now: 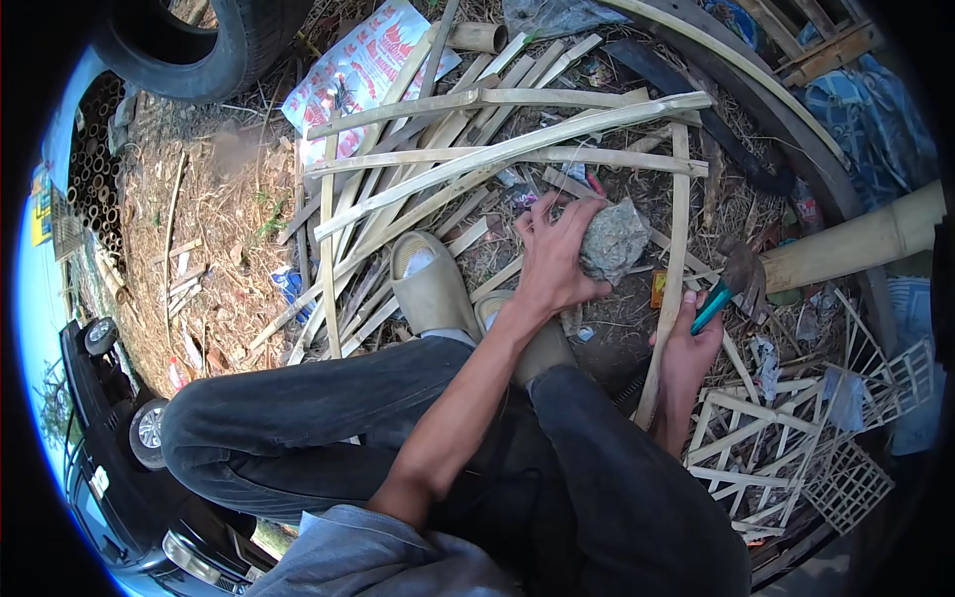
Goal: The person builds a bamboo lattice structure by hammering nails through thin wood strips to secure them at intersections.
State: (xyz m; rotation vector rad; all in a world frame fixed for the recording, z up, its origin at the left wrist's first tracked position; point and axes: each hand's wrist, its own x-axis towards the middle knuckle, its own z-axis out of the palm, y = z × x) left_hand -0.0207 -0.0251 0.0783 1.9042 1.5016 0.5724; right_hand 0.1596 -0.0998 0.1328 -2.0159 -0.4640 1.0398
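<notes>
A rough grey-green rock (pixel 614 242) rests on the ground just beyond my sandals. My left hand (pixel 557 244) grips its left side, thumb and fingers spread around it. In my right hand (pixel 688 338) is a tool with a teal handle (pixel 712 304) and a dark, flat head, whose exact kind I cannot make out. A pale upright bamboo strip (pixel 679 214) runs right of the rock and down beside my right hand. It crosses several long bamboo strips (pixel 517 147) that lie over a loose pile of split bamboo.
A thick bamboo pole (pixel 856 239) juts in from the right, above woven bamboo lattices (pixel 766 438). A printed sheet (pixel 358 75) and a tyre (pixel 214 50) lie at the far left. My sandals (pixel 433 284) stand against the strips. A black vehicle (pixel 119 478) is at left.
</notes>
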